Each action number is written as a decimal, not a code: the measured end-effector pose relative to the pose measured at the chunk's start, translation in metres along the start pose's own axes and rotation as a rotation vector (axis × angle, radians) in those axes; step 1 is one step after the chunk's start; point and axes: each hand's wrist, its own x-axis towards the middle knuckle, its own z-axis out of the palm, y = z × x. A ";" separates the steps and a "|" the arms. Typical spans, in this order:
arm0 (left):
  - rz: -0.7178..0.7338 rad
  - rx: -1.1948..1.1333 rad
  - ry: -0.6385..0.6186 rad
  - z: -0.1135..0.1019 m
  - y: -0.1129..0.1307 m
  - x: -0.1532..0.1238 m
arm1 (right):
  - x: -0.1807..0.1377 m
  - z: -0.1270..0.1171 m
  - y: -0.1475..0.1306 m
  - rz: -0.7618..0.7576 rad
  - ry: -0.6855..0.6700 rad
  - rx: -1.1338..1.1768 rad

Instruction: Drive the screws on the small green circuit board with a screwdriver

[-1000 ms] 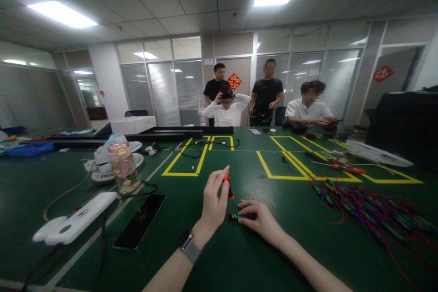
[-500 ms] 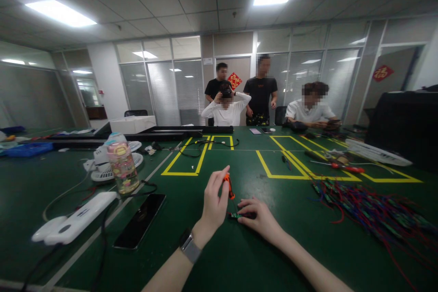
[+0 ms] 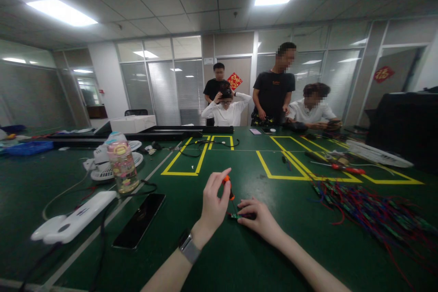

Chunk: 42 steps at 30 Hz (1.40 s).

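My left hand (image 3: 215,196), with a watch on its wrist, is closed around the orange-and-black handle of a screwdriver (image 3: 231,194). The thin shaft slants down, and its tip meets a small green circuit board (image 3: 234,216) on the table. My right hand (image 3: 257,216) rests on the table and pinches the board's right end between thumb and fingers. Those fingers hide part of the board. To the right lies a heap of similar green boards with red and blue wires (image 3: 369,210).
On the left are a black phone (image 3: 139,220), a white device (image 3: 80,219), a drink bottle (image 3: 122,166) and a small white fan (image 3: 116,166). A red-handled screwdriver (image 3: 345,168) lies at right. Yellow tape marks the green table (image 3: 191,255). Several people are across it.
Both my hands stay nearly in place, with the screwdriver still on the board. Across the table, the standing person in black has moved right and leans toward the seated person at right.
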 end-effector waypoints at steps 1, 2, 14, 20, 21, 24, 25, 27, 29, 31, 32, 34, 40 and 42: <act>0.002 0.010 0.010 0.000 0.000 0.000 | 0.000 0.000 0.001 0.001 0.003 -0.005; 0.005 0.017 0.020 0.001 -0.001 0.001 | 0.000 0.001 0.001 0.002 0.005 -0.007; 0.004 0.011 -0.004 0.000 -0.002 0.002 | -0.001 -0.003 -0.004 0.008 -0.005 0.001; 0.012 0.014 -0.013 0.000 0.000 -0.001 | -0.001 -0.003 -0.004 -0.002 -0.005 0.005; 0.010 0.003 -0.023 0.000 0.001 -0.002 | -0.001 -0.003 -0.005 -0.002 -0.007 0.005; 0.011 -0.014 -0.046 0.001 0.000 -0.002 | -0.002 -0.004 -0.005 0.000 -0.012 0.001; 0.016 -0.010 -0.043 0.001 0.000 -0.002 | -0.002 -0.003 -0.005 -0.001 -0.013 0.000; 0.026 0.008 -0.025 0.002 -0.001 -0.002 | -0.001 -0.003 -0.004 -0.005 -0.012 -0.001; 0.032 0.022 -0.010 0.001 -0.002 -0.002 | -0.001 -0.002 -0.003 -0.006 -0.012 -0.004; 0.027 0.018 -0.016 0.001 -0.002 -0.002 | 0.000 -0.001 -0.002 -0.008 -0.007 -0.006; 0.023 0.008 -0.024 0.001 -0.002 -0.002 | 0.000 -0.001 -0.001 -0.009 -0.003 -0.006; 0.019 -0.017 -0.042 0.002 -0.002 -0.002 | 0.000 -0.001 -0.001 -0.012 0.000 -0.005; 0.011 0.002 -0.007 0.002 -0.004 -0.003 | -0.001 -0.002 -0.003 -0.008 -0.009 -0.002; 0.014 0.010 0.001 0.002 -0.003 -0.003 | 0.000 -0.002 -0.003 -0.010 -0.007 0.000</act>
